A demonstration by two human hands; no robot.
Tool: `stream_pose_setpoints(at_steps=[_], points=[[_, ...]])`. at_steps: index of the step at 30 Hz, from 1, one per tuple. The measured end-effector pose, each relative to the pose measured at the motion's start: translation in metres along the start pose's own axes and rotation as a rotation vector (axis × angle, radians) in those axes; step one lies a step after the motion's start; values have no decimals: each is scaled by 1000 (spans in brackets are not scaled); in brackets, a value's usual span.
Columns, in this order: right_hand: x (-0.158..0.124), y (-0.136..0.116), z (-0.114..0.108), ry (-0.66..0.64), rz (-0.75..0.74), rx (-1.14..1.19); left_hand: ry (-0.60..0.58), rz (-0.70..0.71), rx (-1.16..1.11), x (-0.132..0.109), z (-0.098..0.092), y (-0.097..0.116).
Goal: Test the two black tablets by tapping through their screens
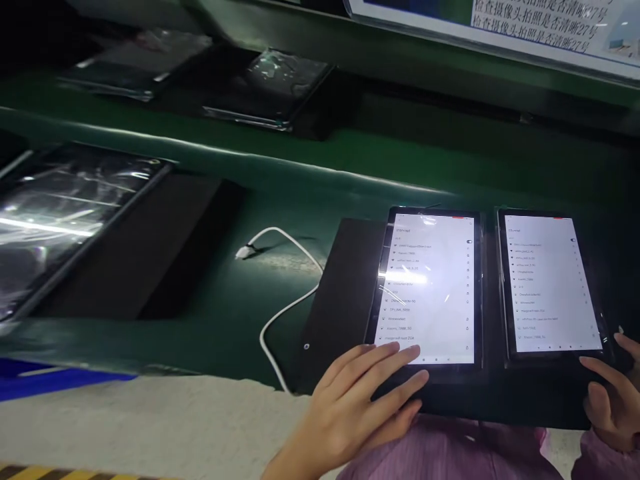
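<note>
The left hand [350, 400] lies at the near edge of the view with fingers spread and extended, fingertips resting on the bottom bezel of the left tablet [430, 287]. The right hand [613, 390] sits at the lower right corner, fingers loosely curled, with the fingertips touching the lower right corner of the right tablet [550, 283]; it pinches nothing. Both tablets stand side by side, just apart, on a black pad [340, 300] that overhangs the near edge of the green table [210, 333]. Each screen is lit and shows a white list of network names. A pink sleeve [450, 453] shows beneath the pad. To the left of the pad, a white cable [280, 313] runs across the table, its plug end lying free. Further left, a dark tablet in glossy film [60, 213] rests on another black pad. Beyond, on the far strip, two more film-wrapped tablets [275, 80] lie well apart from the hands. A white sign with printed characters [540, 27] hangs at the upper right.
</note>
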State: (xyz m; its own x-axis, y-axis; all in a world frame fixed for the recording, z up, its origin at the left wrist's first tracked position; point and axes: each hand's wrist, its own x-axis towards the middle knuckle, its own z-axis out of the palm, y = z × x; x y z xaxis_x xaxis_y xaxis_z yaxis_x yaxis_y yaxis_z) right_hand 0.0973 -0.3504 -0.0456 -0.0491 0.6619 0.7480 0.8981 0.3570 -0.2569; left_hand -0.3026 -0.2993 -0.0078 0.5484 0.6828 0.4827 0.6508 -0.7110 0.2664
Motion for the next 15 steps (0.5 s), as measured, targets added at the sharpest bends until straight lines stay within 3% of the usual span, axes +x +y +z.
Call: stream_pose_setpoints(at_steps=[5, 11, 15], points=[[3, 6, 1, 39, -80, 52, -35, 21, 20, 6, 0, -8], [0, -4, 9, 70, 2, 14, -15, 10, -14, 7, 1, -7], [2, -8, 16, 199, 107, -100, -13, 17, -12, 7, 4, -5]])
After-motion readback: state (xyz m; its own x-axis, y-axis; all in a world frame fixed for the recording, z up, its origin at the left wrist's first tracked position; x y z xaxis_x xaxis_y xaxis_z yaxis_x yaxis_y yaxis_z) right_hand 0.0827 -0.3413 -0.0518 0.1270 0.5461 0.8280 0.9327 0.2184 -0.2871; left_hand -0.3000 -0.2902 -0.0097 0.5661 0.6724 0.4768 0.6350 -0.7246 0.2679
